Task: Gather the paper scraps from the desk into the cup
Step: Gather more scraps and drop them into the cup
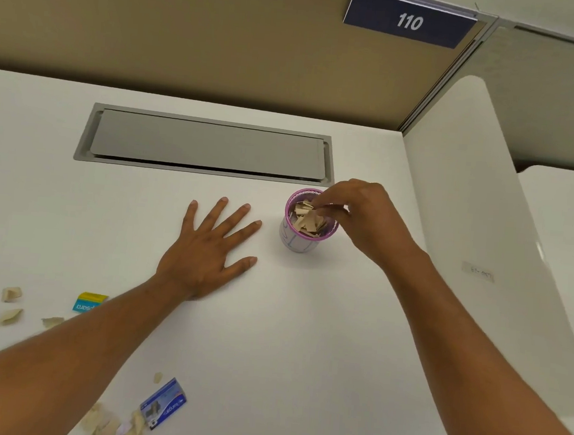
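Now, from the biggest thing to the smallest:

Desk: the white desk (305, 321) is wide, with a grey lid (209, 144) set into it near the back wall.

Left hand: the left hand (207, 249) lies flat on the desk with its fingers spread wide. It holds nothing. It rests just to the left of the cup, not touching it.

Right hand: the right hand (361, 216) is over the top of the cup with its fingertips bunched and pointing down into it. I cannot tell if it pinches a scrap or has let go.

Cup: the cup (299, 237) with the pink rim stands upright, near the back of the desk. It is full to the top with tan bits.

Cards: a blue and yellow card (88, 302) and a blue card (164, 403) lie near the front left.

Scraps: paper scraps (10, 312) lie at the left edge, and more scraps (114, 425) at the front, well apart from the cup.

What could go wrong: the cup looks very full, so new bits may slide off the heap and fall back on the desk. No hand holds the cup, so a bump from the right hand could tip it and spill everything.
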